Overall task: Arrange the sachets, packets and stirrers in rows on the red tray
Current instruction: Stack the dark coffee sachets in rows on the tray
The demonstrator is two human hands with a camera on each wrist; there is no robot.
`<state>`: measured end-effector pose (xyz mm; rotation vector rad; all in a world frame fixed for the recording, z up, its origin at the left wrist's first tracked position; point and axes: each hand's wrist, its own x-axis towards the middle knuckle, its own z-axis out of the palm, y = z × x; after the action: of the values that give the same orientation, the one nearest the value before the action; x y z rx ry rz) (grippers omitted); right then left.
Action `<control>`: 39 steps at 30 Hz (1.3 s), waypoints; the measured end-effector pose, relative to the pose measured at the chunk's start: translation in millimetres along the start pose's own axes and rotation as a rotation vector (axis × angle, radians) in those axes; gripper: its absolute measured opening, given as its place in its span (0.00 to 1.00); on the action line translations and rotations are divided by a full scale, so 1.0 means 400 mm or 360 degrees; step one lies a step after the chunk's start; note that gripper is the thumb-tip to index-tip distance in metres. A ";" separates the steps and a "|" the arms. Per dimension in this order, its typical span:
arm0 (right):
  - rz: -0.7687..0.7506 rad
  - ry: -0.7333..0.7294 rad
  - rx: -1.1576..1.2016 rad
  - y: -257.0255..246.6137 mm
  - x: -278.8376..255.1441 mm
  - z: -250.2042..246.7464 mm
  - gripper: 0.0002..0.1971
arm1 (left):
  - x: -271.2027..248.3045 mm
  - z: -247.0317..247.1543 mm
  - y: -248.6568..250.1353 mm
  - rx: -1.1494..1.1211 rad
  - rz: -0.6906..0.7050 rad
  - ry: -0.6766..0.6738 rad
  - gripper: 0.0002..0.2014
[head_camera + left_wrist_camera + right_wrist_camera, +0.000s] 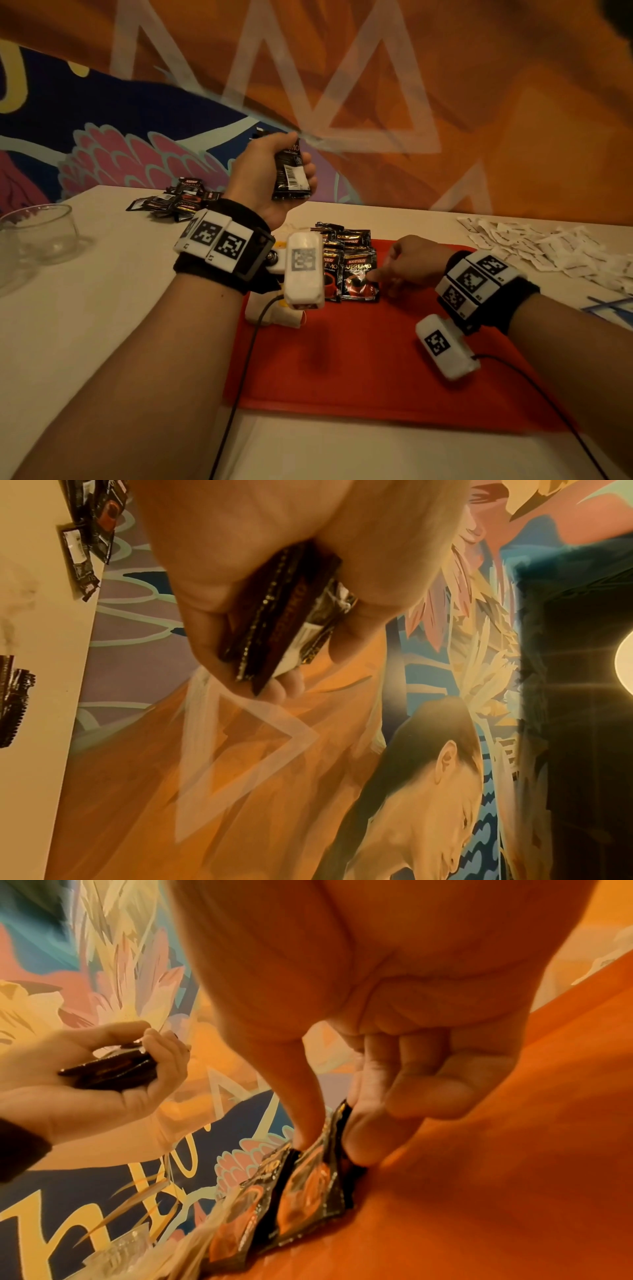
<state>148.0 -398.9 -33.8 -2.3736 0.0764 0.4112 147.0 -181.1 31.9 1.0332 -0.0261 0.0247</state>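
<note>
Head view. Step in hand, by my reading: laying the first row of coffee sachets. Left hand (274, 171) raised above the table, fingers curled round a small stack of black foil coffee sachets (291, 174). Right hand (407, 263) low on the flat red plastic tray (376, 359), thumb and a fingertip on the front black-and-red coffee sachet (359, 279) of an overlapping row running toward the tray's far edge. Loose dark sachets (178, 200) heaped far left on the white tabletop (102, 325); white paper packets (548, 246) scattered far right; clear glass bowl (41, 233) at left edge. Tray's near and right parts bare: room for further rows.

Left wrist view. Stack edge-on in the curled fingers (349, 642), several sachets thick.

Right wrist view. Thumb and forefinger pinch the front sachet's top edge, its lower edge on the tray; other fingers folded.

Next move likely calls for settling this sachet flat, then drawing one from the stack.
</note>
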 end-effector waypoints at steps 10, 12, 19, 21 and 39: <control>-0.0225 0.0146 0.0012 -0.026 -0.016 -0.029 0.16 | 0.002 0.002 -0.016 0.0168 0.0040 0.0015 0.13; -0.0354 0.0206 0.0086 -0.042 -0.018 -0.031 0.15 | 0.003 0.006 -0.021 0.0254 0.0064 0.0050 0.14; -0.0892 0.0330 0.0768 -0.105 -0.046 -0.018 0.08 | 0.004 0.023 -0.043 0.0378 0.0180 0.0133 0.14; -0.0984 0.0299 0.0970 -0.120 -0.054 -0.018 0.14 | 0.000 0.029 -0.053 0.0396 0.0205 0.0133 0.13; -0.1469 0.1210 0.0176 -0.130 -0.025 0.026 0.09 | -0.021 0.083 -0.088 0.0623 0.0564 0.0170 0.09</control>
<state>144.3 -353.8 -4.1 -2.0479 -0.6038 -0.8957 139.4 -227.7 18.2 1.4061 -0.1102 0.4213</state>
